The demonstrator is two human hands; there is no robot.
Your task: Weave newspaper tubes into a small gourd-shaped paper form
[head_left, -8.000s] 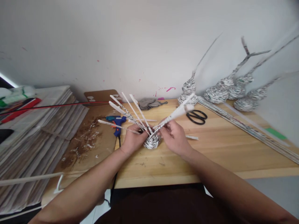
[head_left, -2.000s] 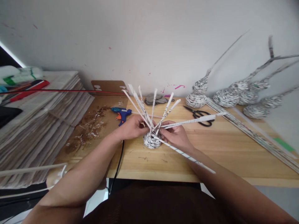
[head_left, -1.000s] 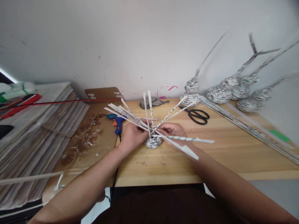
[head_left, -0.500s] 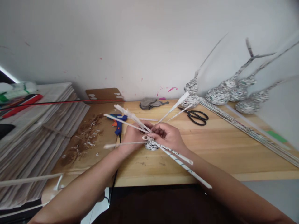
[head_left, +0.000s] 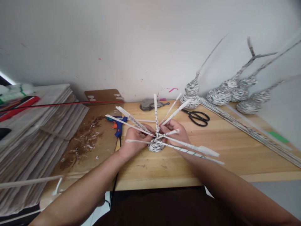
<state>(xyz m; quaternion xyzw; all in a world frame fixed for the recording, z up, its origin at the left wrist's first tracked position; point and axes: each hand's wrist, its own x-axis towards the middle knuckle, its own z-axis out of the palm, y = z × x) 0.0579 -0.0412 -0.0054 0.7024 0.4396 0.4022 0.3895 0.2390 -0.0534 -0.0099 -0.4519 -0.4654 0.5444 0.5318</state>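
A small round woven piece (head_left: 155,147) of rolled newspaper is on the wooden table, with several rolled paper tubes fanning out from it. My left hand (head_left: 133,140) closes on the piece's left side, its fingers curled among the tubes; the fingertips are partly hidden. On the other side, my right hand (head_left: 178,135) pinches the base of a paper tube (head_left: 176,111) that slants up to the right. Another tube (head_left: 155,108) stands almost upright between the hands. A spiral-striped tube (head_left: 188,150) passes across my right wrist.
Black scissors (head_left: 198,118) lie behind my right hand. A blue glue gun (head_left: 118,126) rests left, its cord running down the table edge. Several woven gourd-like shapes (head_left: 219,95) stand by the wall near long paper tubes (head_left: 244,128). Newspapers (head_left: 50,131) are stacked left; a grey cloth (head_left: 150,104) lies behind.
The woven piece has turned, and its tubes point in new directions, one now nearly upright. My right hand has shifted slightly right and its fingers have moved onto a different spot.
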